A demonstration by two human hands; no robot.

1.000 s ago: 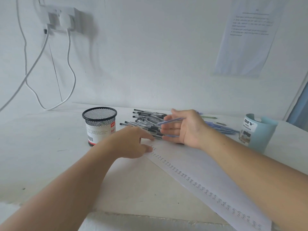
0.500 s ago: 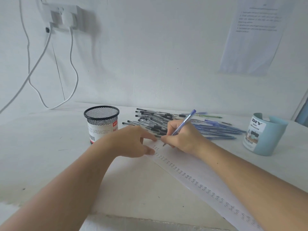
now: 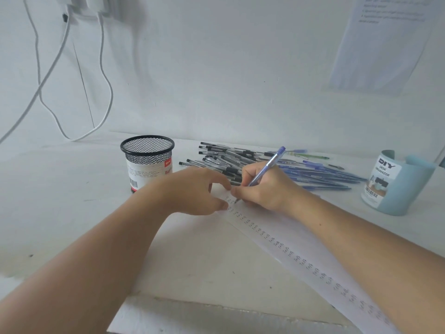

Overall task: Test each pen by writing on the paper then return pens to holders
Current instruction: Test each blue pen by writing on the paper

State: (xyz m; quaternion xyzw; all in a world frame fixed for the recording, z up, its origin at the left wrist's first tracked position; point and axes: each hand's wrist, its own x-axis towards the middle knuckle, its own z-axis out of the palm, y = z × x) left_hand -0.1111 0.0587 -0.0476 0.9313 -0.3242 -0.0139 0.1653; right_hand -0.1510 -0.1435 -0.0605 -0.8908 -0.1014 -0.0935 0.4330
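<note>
Blue pen [image 3: 266, 166] pinched in right hand [image 3: 262, 189], tip on paper [image 3: 284, 235]

One view alone is supplied, taken by a wide-angle camera worn on the head. The tabletop [image 3: 67, 213] is looked down upon from close range, with the wall [image 3: 216, 68] faced straight ahead. The left hand [image 3: 192, 189] and right hand [image 3: 263, 189] are caught near mid-frame, the arms [image 3: 84, 273] entering from the bottom edge.
</note>
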